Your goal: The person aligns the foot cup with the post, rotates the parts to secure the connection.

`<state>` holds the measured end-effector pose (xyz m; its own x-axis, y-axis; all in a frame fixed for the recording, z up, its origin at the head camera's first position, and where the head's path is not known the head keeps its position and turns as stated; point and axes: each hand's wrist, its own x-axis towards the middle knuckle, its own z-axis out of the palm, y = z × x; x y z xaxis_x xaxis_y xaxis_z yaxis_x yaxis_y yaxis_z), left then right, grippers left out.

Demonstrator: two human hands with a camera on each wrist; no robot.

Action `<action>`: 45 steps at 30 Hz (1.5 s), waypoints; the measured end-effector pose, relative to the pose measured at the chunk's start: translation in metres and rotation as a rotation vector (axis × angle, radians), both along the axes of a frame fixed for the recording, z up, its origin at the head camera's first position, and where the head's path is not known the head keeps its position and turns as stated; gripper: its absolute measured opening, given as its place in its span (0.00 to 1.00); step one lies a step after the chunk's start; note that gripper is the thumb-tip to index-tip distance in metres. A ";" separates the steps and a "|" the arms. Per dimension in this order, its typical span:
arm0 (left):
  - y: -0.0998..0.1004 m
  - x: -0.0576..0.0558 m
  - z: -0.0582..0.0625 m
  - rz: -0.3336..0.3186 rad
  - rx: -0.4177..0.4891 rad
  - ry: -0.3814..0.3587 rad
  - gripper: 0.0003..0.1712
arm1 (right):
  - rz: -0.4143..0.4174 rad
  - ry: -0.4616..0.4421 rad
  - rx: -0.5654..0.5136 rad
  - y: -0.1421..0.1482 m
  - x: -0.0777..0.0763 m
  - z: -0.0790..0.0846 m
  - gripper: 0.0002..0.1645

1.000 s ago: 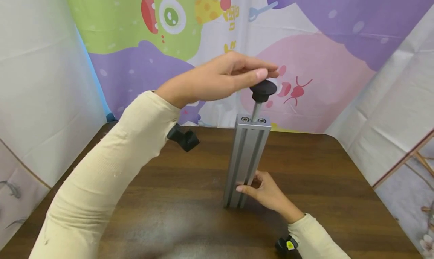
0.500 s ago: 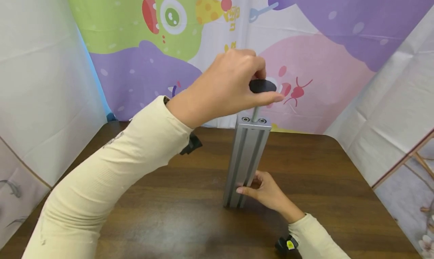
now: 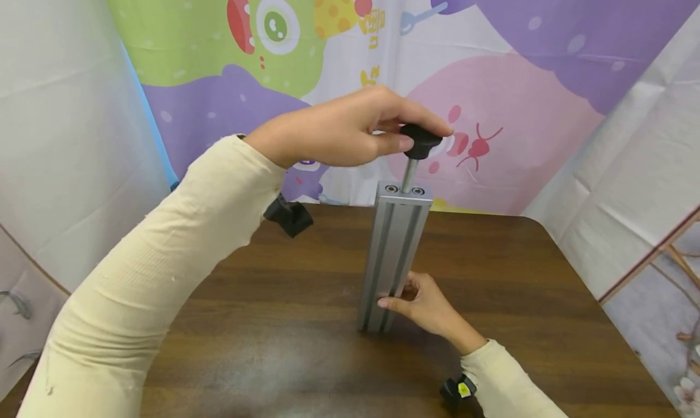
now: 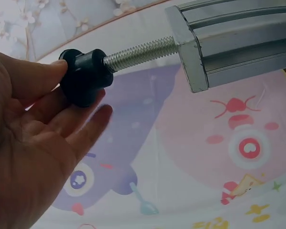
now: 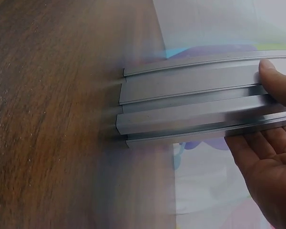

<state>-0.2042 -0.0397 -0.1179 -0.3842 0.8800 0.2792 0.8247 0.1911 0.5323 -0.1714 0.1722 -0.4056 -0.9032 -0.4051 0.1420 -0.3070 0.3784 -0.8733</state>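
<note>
A grey aluminium extrusion profile (image 3: 395, 254) stands upright on the brown wooden table (image 3: 262, 351). From its top end, between two screw holes, rises a threaded rod that carries a black levelling foot (image 3: 422, 141). My left hand (image 3: 350, 126) holds the foot's disc by its rim, thumb on the near side and fingers over the far side. The left wrist view shows bare thread between the foot (image 4: 88, 74) and the profile's end plate (image 4: 187, 50). Low on the profile, my right hand (image 3: 429, 305) grips it between thumb and fingers.
Behind the table hangs a printed cartoon curtain (image 3: 229, 120). White cloth panels (image 3: 60, 102) flank it on both sides. Black wrist mounts (image 3: 290, 216) are strapped under the sleeves.
The left hand has turned about the foot: its fingers lay flat over it, then curled with the thumb forward, and now hold the rim again. The right hand keeps its grip.
</note>
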 end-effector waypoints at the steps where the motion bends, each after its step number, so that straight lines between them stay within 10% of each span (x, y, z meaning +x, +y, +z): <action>1: 0.000 -0.001 0.000 -0.010 0.009 -0.026 0.23 | 0.005 -0.001 -0.007 0.000 0.000 0.000 0.13; 5: -0.001 0.000 -0.001 0.025 0.024 -0.024 0.26 | 0.009 -0.004 -0.014 0.000 0.000 0.001 0.14; 14: 0.012 0.015 -0.010 0.572 -0.010 0.467 0.36 | 0.015 0.024 -0.013 0.000 0.000 0.001 0.12; 21: 0.018 0.019 -0.017 0.624 0.054 0.528 0.37 | 0.029 0.014 -0.038 0.000 0.001 -0.002 0.12; 24: 0.016 0.016 -0.015 0.540 0.067 0.413 0.29 | 0.038 0.006 -0.051 -0.001 0.000 -0.003 0.13; 28: 0.008 0.008 -0.011 0.339 0.090 0.011 0.16 | 0.035 0.004 -0.053 -0.001 0.000 -0.003 0.14; 33: -0.005 -0.007 -0.012 0.104 0.142 -0.389 0.26 | 0.036 0.007 -0.054 0.000 0.000 -0.002 0.15; 41: -0.009 -0.019 -0.017 -0.061 0.186 -0.555 0.27 | 0.046 0.005 -0.071 -0.001 0.001 -0.001 0.16; 45: -0.008 -0.017 -0.016 -0.002 0.169 -0.508 0.26 | 0.057 0.022 -0.076 -0.001 0.000 -0.003 0.16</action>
<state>-0.2212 -0.0482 -0.1334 -0.5065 0.8396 0.1962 0.4552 0.0671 0.8878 -0.1710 0.1709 -0.4084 -0.8753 -0.4429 0.1939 -0.3456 0.2925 -0.8916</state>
